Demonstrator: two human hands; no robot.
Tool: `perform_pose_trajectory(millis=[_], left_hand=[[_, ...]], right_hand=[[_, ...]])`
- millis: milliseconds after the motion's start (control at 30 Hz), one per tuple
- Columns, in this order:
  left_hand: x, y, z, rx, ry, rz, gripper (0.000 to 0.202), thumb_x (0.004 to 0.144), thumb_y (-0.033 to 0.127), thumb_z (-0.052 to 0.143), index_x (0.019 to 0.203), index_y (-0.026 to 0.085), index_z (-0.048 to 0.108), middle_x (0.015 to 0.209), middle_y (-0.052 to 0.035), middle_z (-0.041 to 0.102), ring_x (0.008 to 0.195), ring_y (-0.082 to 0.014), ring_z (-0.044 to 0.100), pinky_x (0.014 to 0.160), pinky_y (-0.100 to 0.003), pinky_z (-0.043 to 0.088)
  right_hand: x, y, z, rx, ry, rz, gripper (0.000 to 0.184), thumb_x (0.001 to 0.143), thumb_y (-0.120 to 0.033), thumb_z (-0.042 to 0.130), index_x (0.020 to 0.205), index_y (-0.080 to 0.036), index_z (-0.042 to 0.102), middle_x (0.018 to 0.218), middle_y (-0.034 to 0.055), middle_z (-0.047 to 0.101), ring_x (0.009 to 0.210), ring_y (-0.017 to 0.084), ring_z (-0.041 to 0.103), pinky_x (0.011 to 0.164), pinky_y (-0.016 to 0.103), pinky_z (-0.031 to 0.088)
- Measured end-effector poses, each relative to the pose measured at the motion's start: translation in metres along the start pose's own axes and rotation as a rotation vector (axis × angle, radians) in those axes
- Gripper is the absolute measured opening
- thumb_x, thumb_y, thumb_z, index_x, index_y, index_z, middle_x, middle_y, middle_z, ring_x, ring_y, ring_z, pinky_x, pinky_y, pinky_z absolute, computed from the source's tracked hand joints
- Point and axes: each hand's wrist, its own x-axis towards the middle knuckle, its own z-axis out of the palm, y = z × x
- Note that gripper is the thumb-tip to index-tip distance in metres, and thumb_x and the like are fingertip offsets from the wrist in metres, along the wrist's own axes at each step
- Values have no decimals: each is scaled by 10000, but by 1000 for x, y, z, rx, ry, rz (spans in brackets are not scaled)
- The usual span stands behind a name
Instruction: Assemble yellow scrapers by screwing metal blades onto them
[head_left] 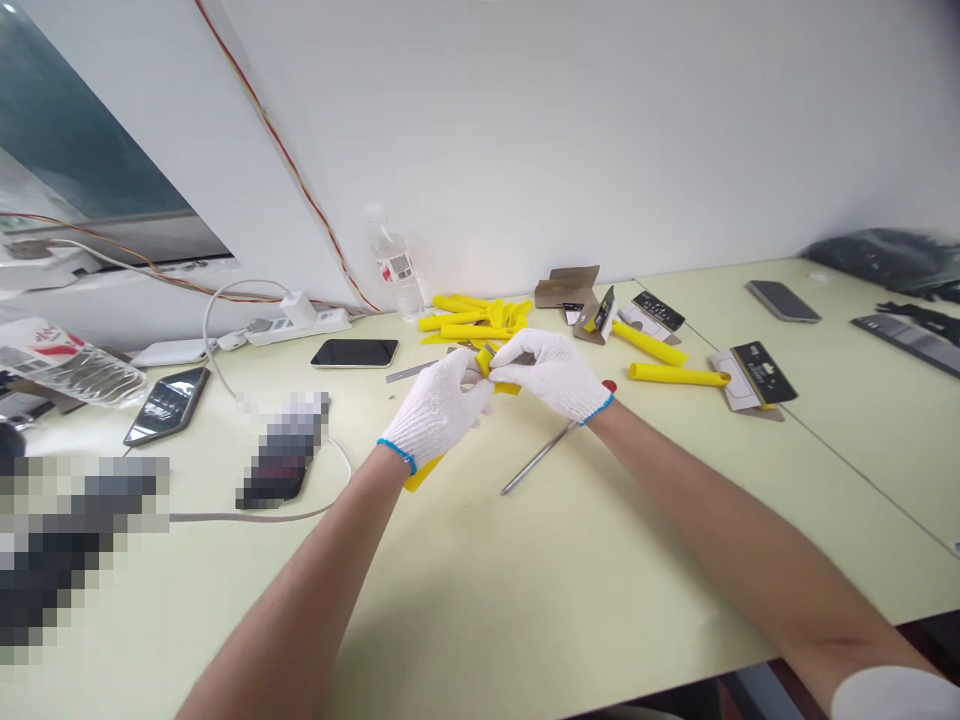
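Both of my hands wear white knit gloves with blue cuffs and meet over the table. My left hand (pixel 442 408) is closed around a yellow scraper (pixel 424 473), whose handle end sticks out below the palm. At its head (pixel 485 360), my right hand (pixel 546 372) pinches with thumb and fingers; a small grey metal edge shows there, mostly hidden. Flat beside my left hand lies a thin metal strip (pixel 407 373). Under my right wrist is a screwdriver (pixel 536 460) with a red handle end. Several yellow scraper parts (pixel 480 318) are piled just behind my hands.
Opened cardboard packages (pixel 570 288) and two yellow handles (pixel 675 374) with black-and-white cards (pixel 754 375) lie right. A water bottle (pixel 397 265) stands by the wall. Phones (pixel 355 353), a power strip (pixel 300 325) and a white cable (pixel 255 517) are left.
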Motion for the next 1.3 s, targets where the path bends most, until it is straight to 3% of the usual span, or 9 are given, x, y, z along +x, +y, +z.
perform_pose_trajectory(millis=[500,800,1033,1200,1300], left_hand=[[0,3,5,47,53,1,159,951,248,657,1087,170,632,1201,-54,764,791,-158,773,553,-229,584],[2,-3,2,201,42,112,132,942,305,651,1036,214,636,1153,-41,795,886,-189,776,720,-299,617],[-2,-1,-1,129,0,115,143,930,294,633,1042,206,636,1204,-48,782,800,-164,769,646,-288,610],[-6,6,-4,114,-80,102,201,930,356,652,1072,214,652,1053,-44,800,818,-185,767,631,-283,627],[-7,9,-3,11,-83,82,216,902,365,694,1026,197,642,1069,-62,799,806,-187,768,598,-271,618]], right_hand=[[-1,-21,-6,-217,-58,45,109,878,-240,710,861,-177,797,988,47,793,911,182,665,827,308,501],[-1,-29,-4,-276,-54,127,99,854,-261,739,789,-186,731,873,32,760,825,183,653,770,329,486],[1,-23,-10,-219,-24,180,267,770,-283,835,994,-199,717,1093,78,762,946,219,682,798,347,542],[1,-14,-14,-70,-141,244,255,765,-356,845,938,-202,738,933,35,779,815,191,703,675,295,553],[1,-14,-14,-36,-130,300,303,739,-366,878,960,-197,759,937,35,786,806,185,701,656,277,540]])
